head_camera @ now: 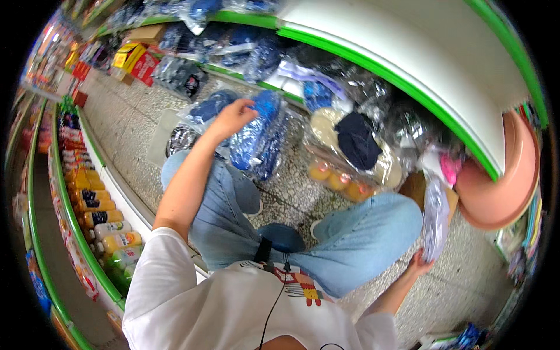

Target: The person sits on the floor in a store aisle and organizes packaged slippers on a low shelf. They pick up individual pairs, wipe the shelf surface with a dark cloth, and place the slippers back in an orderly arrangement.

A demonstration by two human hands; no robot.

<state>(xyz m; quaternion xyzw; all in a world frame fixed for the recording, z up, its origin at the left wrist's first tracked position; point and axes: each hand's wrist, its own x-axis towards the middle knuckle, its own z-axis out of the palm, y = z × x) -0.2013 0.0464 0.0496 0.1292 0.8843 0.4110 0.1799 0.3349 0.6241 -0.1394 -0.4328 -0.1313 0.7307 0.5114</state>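
Observation:
My left hand (236,117) reaches forward over blue slippers in a clear plastic bag (258,131) on the floor. Its fingers are bent at the edge of that bag; whether they grip it I cannot tell. Darker blue bagged footwear (214,105) lies just left of the hand. Out beside my right knee, my right hand (422,262) holds the near end of a long lavender-grey item in clear plastic (435,223). Between the two hands lie beige bagged items (326,124) with a dark navy cloth item (359,140) on top. Round orange items in plastic (339,179) sit in front of them.
A green-edged white shelf (393,65) overhangs the floor goods ahead. A pink plastic basin (490,197) stands at right. Bottled drinks (118,240) line the green-edged shelf at left. A yellow-and-red box (135,61) and a bagged dark grey pack (179,76) sit further up the aisle.

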